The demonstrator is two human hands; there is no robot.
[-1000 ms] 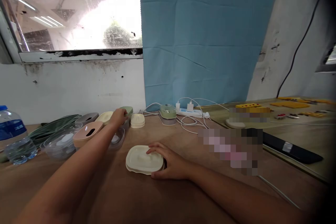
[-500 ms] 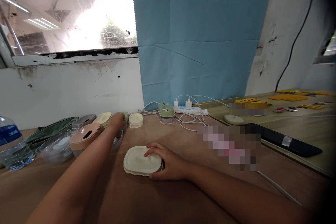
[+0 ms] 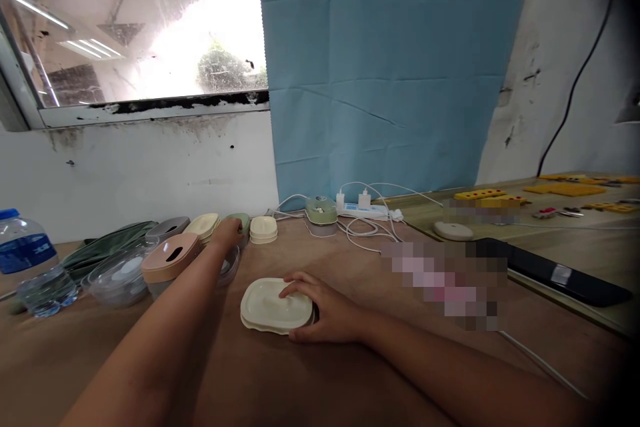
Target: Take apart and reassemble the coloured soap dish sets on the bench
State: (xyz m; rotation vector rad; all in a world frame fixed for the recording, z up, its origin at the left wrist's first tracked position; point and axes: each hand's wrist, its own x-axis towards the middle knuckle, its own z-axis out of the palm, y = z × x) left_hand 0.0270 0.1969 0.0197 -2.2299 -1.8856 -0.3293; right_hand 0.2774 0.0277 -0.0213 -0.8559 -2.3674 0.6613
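Observation:
In the head view, a cream oval lidded container (image 3: 275,303) lies in the middle of the table. My right hand (image 3: 316,307) grips its right end, thumb along the near edge and fingers over the top. My left hand (image 3: 229,233) reaches far forward and holds a small green container (image 3: 244,223) at the back; its fingers are partly hidden. Just right of that stands a small cream container (image 3: 263,229). Left of my left hand are another cream container (image 3: 204,225), a pink container with a dark slot (image 3: 170,257) and a clear plastic container (image 3: 117,275).
A water bottle (image 3: 35,263) stands at the far left beside a dark green bag (image 3: 113,243). A green-lidded container (image 3: 321,211) sits by a white power strip (image 3: 367,211) with loose cables. To the right lie a black flat object (image 3: 560,273) and yellow pieces (image 3: 483,195).
The camera view has turned slightly left, so everything sits a little farther right. Both hands stay on the same containers, with no clear movement of the containers.

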